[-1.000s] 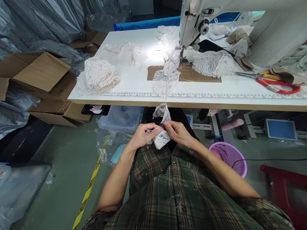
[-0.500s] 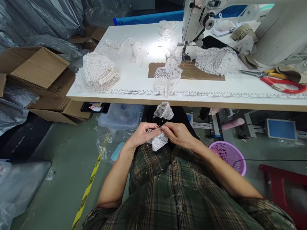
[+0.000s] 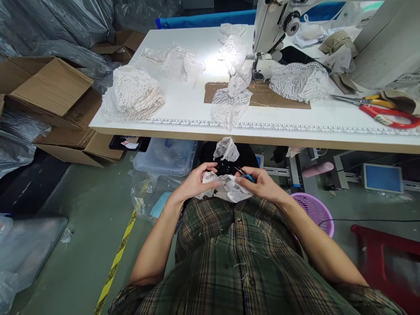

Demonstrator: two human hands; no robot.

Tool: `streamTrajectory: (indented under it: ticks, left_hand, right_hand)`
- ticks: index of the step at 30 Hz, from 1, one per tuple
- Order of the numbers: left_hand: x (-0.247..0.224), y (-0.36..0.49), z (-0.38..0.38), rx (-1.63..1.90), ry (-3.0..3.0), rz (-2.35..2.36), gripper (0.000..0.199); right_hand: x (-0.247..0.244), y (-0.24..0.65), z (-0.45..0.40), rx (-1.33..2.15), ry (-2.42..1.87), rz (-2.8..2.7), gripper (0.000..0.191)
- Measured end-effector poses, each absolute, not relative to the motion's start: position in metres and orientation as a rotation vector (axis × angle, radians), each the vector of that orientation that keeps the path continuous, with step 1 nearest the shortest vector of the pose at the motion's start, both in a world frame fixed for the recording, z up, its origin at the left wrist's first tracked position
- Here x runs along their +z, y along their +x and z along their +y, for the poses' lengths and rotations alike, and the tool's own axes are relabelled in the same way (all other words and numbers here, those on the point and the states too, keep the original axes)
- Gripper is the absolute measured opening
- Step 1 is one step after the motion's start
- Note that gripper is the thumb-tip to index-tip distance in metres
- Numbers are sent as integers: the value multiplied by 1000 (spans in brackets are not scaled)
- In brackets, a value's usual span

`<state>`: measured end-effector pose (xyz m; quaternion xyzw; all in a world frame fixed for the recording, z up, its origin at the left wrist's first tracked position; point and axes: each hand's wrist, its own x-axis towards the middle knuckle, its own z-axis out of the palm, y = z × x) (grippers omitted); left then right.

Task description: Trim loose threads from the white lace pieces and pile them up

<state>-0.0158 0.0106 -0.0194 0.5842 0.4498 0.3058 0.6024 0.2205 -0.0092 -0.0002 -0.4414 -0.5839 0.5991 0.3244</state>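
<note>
A piece of white lace stretches between my two hands above my lap. My left hand pinches its left end between thumb and fingers. In my right hand are small blue-handled thread snips, their dark tips pointing up and left, and its fingers also meet the lace's right end. Just beyond my hands, another bit of lace hangs below the table edge over a black surface. It seems to continue the lace strip that lies on the table by the sewing machine.
On the white table are a lace pile, gathered lace and red-handled scissors. Cardboard boxes stand to the left. Below are a clear plastic bin, a purple basket and a red stool.
My hands have moved apart, spreading the lace wider between them. The blue snips now show clearly in my right hand. The view has shifted slightly.
</note>
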Motion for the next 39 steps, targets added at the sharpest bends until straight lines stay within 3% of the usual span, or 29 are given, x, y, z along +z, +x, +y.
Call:
streamTrajectory:
  ticks: [5, 14, 19, 26, 39]
  left_hand:
    - [-30, -30, 12, 598, 1552, 1206, 54]
    - [17, -26, 9, 376, 1672, 1335, 39]
    - [36, -9, -9, 433, 1601, 1060, 25]
    - [37, 2, -12, 918, 1859, 1049, 11]
    - [39, -9, -1, 820, 1763, 825, 9]
  right_hand:
    - [10, 248, -2, 1376, -1236, -1455, 28]
    - [3, 233, 14, 961, -1237, -1519, 25]
    - [-4, 206, 7, 1033, -1111, -1526, 26]
    - [0, 193, -10, 1323, -974, -1530, 26]
    - [9, 187, -8, 1292, -962, -1556, 26]
